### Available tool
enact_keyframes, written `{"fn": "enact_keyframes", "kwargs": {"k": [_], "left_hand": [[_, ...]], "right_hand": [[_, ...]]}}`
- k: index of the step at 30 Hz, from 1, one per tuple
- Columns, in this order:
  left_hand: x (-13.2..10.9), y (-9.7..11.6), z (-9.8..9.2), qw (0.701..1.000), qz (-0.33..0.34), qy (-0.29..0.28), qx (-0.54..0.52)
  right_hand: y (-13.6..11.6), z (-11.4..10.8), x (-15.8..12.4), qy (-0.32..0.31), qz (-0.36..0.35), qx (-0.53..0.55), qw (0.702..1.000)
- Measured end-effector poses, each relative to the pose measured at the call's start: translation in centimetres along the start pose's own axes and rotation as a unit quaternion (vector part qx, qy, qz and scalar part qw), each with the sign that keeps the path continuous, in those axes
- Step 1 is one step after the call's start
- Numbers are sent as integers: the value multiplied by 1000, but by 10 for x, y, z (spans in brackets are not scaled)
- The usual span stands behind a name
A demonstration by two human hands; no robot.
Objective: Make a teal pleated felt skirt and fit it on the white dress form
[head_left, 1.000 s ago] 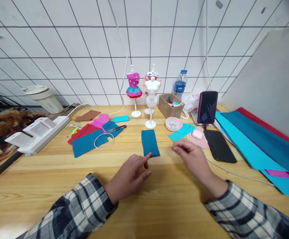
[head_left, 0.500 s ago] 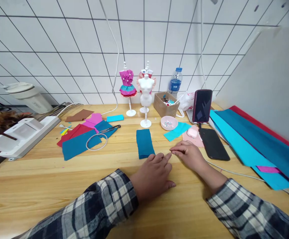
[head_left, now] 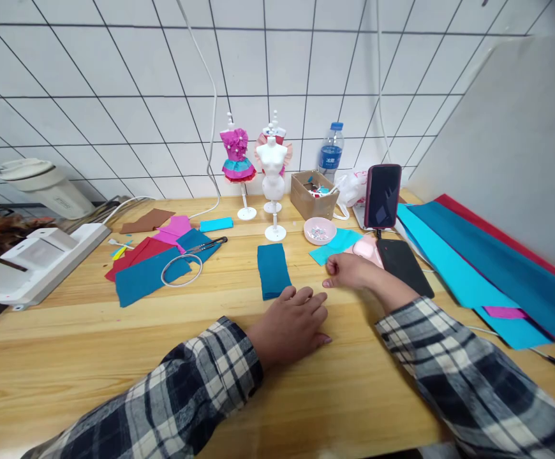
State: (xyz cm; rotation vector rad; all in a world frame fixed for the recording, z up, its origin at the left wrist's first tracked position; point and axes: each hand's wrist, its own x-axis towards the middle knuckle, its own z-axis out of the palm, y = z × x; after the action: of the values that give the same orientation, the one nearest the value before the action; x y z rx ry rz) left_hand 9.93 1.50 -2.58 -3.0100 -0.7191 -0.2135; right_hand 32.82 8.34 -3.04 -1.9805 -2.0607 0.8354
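Head view: left hand point(head_left: 293, 326) and right hand point(head_left: 353, 272) over a wooden table point(head_left: 67, 357), plaid sleeves point(head_left: 229, 360) on both arms.
Left fingers: palm down, part bent, slightly spread; no item seen in grip, underside hidden.
Right fingers: curled in, thumb and index tips close together; cannot tell if anything thin is between them.
Folded teal fabric: strip point(head_left: 273, 271) lying flat, just ahead and left of left fingertips; near corner right by them, cannot tell if touching. Well left of right fingertips, bare wood between.
Aqua fabric: small piece point(head_left: 335, 245) just beyond right fingers.
Pink bowl: bowl point(head_left: 325, 241) of small beads, past right fingertips.
Earbud case: pink case point(head_left: 363, 248) beyond right knuckles.
Phones: black one point(head_left: 404, 264) flat, right of right fingers; another point(head_left: 383, 196) upright, farther back.
Dress forms: bare white one point(head_left: 273, 182) beyond folded strip, straight out from left fingers; magenta-dressed one point(head_left: 236, 146) farther left; third dressed one behind bare form.
Cardboard box: open box point(head_left: 313, 205) past bowl, water bottle point(head_left: 331, 156) behind it.
Left scraps: teal point(head_left: 138, 282), red point(head_left: 134, 256), brown point(head_left: 147, 221), well left of left fingers, with snips point(head_left: 210, 244) and ring point(head_left: 180, 285).
Fabric sheets: long teal point(head_left: 492, 261), well right of right fingers.
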Motion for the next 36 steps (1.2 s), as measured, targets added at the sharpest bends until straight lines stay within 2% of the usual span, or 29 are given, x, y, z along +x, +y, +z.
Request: {"fn": "enact_keyframes", "kwargs": {"k": [4, 6, 8, 10, 13, 15, 17, 20, 22, 28, 36], "left_hand": [[-4, -1, 1, 1000, 10, 16, -4], [-3, 0, 1, 1000, 16, 22, -6], [-2, 0, -2, 999, 19, 27, -9], [-3, -5, -7, 999, 16, 40, -16], [-17, -25, -20, 995, -24, 85, -50], [-35, -44, -28, 989, -65, 103, -80], [-53, -62, -32, 984, -115, 108, -85], [-68, -74, -31, 981, -146, 100, -76], [-66, -72, -27, 981, -152, 95, -70], [-44, -64, -16, 987, -137, 75, -38], [-47, -67, -12, 991, -99, 85, 3]], "right_hand": [[6, -2, 0, -44, -30, 138, 989], [11, -1, -4, -49, -46, 209, 976], [14, -2, -8, -36, -59, 221, 973], [12, -3, -12, -8, -67, 205, 976], [-4, -3, -21, 81, -88, 167, 979], [-22, 2, -30, 143, -127, 135, 972], [-42, 9, -40, 172, -196, 100, 960], [-67, 22, -49, 151, -293, 46, 943], [-77, 30, -50, 126, -315, 1, 941], [-75, 39, -35, 78, -291, -83, 950], [-74, 40, -36, 71, -295, -150, 941]]}}
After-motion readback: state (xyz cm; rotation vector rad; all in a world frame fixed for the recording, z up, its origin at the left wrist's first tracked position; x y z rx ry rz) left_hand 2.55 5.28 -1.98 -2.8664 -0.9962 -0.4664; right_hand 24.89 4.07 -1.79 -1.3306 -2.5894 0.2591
